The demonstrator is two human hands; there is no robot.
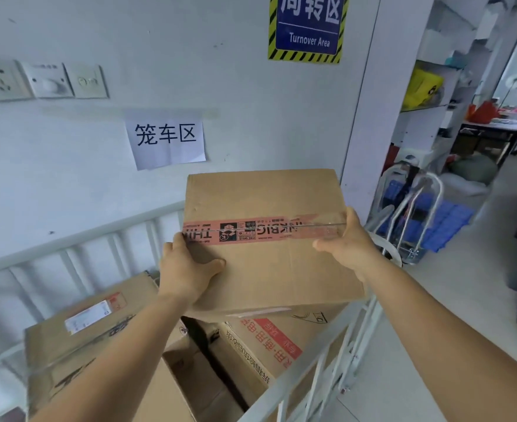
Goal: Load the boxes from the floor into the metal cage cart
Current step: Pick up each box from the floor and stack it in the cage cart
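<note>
Box (269, 239): brown carton sealed with a band of red printed tape across its top, held up over the cart (318, 336), above its right side and higher than the rails.

Left hand (187, 269): clasps the box's near left corner, thumb lying on the top face, fingers wrapped round the side.

Right hand (347, 242): grips the box's right edge at the end of the tape, thumb on top.

Cart: white metal bars, back rail against the wall, right rail below the box.

Contents of cart: a labelled carton (89, 327) by the left rail; a carton with red lettering (272, 345) directly under the held box, along the right rail; an opened carton (190, 388) between them at the near edge.

Wall: paper sign (166, 138), blue sign (309, 25), three switch plates (42, 80).

Beyond the cart's right side: hand truck (412, 214), blue crates (446, 220).
</note>
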